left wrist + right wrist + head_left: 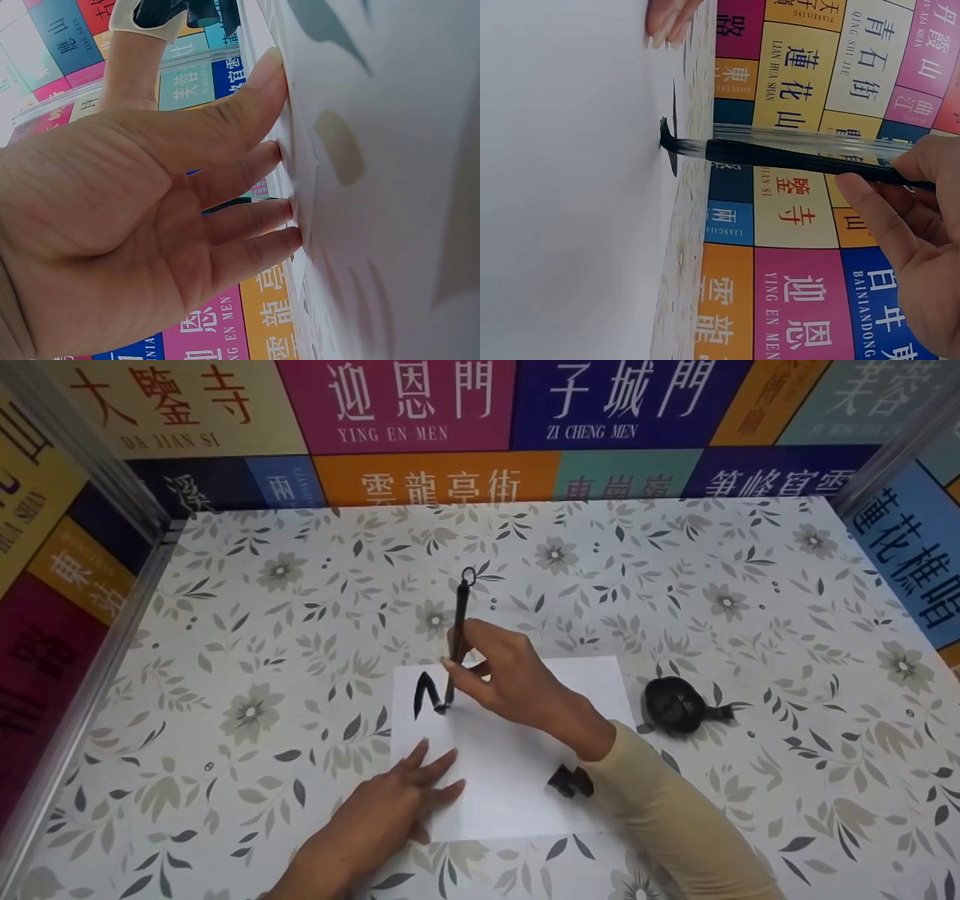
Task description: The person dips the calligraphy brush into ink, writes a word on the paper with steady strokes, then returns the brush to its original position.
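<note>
My right hand (517,679) pinches a dark writing brush (459,622) between thumb and fingers, the brush standing nearly upright. Its bristle tip (676,145) touches a white sheet of paper (517,750) and is bent against it. Two joined black ink strokes (426,690) show near the sheet's upper left, the second ending at the brush tip. My left hand (405,795) rests its spread fingertips on the paper's lower left part. In the left wrist view the fingers (247,221) are fairly straight and hold nothing.
A black ink dish with a short handle (675,705) sits right of the paper. A small black object (570,781), partly behind the right sleeve (667,810), lies on the sheet's lower right. Floral cloth (315,607) covers the table, and lettered panels (420,405) stand around its edges.
</note>
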`<state>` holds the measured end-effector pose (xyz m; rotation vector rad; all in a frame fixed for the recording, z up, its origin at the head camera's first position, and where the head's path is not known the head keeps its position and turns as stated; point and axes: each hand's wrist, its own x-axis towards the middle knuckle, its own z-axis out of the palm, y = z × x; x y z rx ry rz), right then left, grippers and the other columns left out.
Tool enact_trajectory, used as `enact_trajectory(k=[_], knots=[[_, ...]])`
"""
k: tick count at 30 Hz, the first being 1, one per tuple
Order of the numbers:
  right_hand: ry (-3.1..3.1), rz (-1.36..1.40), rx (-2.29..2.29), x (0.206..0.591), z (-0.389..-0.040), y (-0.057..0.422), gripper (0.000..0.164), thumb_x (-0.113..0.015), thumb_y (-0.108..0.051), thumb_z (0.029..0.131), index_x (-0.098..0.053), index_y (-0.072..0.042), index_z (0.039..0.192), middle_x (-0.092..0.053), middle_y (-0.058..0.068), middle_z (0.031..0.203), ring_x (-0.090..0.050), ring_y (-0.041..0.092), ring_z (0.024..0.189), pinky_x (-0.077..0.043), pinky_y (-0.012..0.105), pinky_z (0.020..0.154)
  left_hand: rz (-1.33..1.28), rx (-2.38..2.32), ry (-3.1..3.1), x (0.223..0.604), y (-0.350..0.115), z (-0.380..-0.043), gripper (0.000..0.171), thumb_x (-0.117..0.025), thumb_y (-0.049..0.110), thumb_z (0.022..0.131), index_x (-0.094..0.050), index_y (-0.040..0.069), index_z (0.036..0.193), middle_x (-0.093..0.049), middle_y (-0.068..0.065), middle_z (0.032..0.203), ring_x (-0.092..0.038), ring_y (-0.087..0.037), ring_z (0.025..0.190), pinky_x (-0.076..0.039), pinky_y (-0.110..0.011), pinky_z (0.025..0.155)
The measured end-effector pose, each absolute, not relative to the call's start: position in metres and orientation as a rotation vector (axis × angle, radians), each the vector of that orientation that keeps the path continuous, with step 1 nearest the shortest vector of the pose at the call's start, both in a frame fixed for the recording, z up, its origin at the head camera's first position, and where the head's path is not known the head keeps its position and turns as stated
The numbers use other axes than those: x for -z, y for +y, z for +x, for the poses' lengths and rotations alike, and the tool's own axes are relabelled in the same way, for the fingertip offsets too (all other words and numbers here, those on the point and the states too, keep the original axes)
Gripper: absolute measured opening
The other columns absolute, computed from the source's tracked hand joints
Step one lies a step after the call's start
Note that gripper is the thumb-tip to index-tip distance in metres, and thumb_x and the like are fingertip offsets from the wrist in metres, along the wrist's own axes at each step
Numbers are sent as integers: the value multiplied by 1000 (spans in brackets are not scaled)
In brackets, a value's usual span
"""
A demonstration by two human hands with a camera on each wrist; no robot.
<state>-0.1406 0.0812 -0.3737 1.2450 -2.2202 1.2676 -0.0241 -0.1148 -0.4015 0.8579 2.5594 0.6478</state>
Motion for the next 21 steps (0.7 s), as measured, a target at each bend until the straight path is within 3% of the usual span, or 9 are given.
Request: enact_trajectory(k=[8, 21], knots=[[-2232, 1222, -1311, 376, -142, 82, 9, -60, -4, 92, -53, -1, 96, -58, 6, 88, -63, 12, 83, -52, 16, 62, 884, -656, 2588, 402, -114, -24, 66, -78, 5, 72, -57, 16, 133, -36, -4, 150, -26, -37, 138, -51, -41, 82], [-2209, 1226, -1310, 379, -147, 83, 8, -58, -1, 93, -52, 0, 98, -58, 9, 93, -64, 14, 90, -53, 19, 69, 901, -677, 2584, 403, -116, -23, 65, -78, 10, 72, -57, 15, 133, -37, -5, 149, -26, -38, 138, -48, -45, 88]])
